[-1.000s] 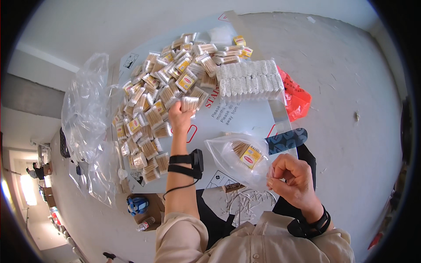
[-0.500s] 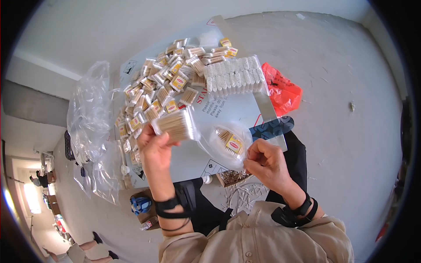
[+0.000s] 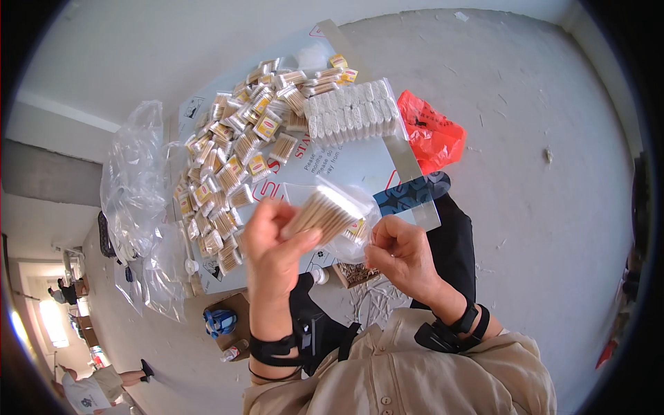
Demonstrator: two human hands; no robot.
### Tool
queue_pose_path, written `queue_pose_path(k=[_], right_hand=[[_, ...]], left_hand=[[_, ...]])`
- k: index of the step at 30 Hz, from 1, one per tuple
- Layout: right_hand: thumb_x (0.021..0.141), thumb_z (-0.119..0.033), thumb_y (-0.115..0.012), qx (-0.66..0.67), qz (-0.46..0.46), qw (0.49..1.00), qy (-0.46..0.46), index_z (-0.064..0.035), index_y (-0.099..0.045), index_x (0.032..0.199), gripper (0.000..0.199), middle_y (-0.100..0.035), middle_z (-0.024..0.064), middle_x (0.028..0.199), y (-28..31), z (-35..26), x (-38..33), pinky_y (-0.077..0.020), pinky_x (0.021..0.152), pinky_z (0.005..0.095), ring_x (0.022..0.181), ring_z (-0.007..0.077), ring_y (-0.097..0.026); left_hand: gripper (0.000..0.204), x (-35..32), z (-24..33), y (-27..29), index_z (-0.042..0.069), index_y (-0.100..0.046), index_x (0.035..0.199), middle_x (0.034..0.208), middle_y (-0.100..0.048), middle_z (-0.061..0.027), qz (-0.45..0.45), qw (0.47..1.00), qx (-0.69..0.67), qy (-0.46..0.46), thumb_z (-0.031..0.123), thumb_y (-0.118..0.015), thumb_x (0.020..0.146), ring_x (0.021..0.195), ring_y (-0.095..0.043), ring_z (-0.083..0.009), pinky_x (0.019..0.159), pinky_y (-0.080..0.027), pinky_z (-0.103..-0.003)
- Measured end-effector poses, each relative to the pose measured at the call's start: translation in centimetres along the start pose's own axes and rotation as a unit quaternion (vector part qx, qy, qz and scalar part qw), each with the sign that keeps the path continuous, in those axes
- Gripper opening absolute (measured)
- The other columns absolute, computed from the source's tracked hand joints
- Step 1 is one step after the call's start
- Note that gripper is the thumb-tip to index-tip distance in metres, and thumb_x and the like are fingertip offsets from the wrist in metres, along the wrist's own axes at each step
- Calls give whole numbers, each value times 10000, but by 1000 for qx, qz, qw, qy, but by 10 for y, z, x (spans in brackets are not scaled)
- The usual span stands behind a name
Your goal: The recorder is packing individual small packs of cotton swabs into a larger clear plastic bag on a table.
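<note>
My left hand (image 3: 275, 242) is closed on a clear pack of cotton swabs (image 3: 324, 214), thumb across its near side. It holds the pack tilted over the mouth of a small clear plastic bag (image 3: 346, 250). In that bag lies another swab pack with a yellow label (image 3: 356, 228), partly hidden by the held one. The fingers of my right hand (image 3: 404, 254) pinch the bag's right edge. Beyond my left hand spreads a heap of swab packs (image 3: 245, 146), some with yellow labels.
A wrapped block of white-tipped packs (image 3: 353, 114) sits on the sheet-covered table (image 3: 332, 162), beside a red plastic bag (image 3: 436, 138). Large clear plastic (image 3: 135, 187) drapes at left. Below are a small box of loose swabs (image 3: 354, 274) and a cardboard box (image 3: 232, 311). Another person (image 3: 97, 391) is at lower left.
My left hand has moved right with the swab pack, bringing it from beside the small bag to over its opening. My right hand still pinches the bag.
</note>
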State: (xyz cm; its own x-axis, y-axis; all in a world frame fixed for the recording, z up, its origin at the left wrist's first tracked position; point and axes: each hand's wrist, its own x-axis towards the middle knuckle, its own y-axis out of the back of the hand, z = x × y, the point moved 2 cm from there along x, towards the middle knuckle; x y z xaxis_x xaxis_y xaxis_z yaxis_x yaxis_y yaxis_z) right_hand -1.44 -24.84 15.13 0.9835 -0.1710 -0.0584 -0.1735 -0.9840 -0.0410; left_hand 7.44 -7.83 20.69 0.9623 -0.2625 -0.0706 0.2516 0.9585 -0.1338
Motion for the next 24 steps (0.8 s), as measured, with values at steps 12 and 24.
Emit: queue_pose_path(k=[12,24], right_hand=[[848,37,-600,102,91,990,31,-2,-450,768,174,-511,44,675,-7,12,6,-436,516,236,615,86,-538],[878,-1,-590,43,-61,997,-7,-1,-454,755,183,-547,44,706,-13,15,2,-490,531,214,636,99,-642]], left_hand=[[250,16,-42,1,36,-406,777,754,-635,-157,-163,889,428,28,-75,-630,763,761,-671,-266,650,-543,-326],[138,25,-97,-19,-22,-538,852,829,-617,-220,-99,714,663,-200,99,-595,816,677,-615,-392,615,-502,-470]])
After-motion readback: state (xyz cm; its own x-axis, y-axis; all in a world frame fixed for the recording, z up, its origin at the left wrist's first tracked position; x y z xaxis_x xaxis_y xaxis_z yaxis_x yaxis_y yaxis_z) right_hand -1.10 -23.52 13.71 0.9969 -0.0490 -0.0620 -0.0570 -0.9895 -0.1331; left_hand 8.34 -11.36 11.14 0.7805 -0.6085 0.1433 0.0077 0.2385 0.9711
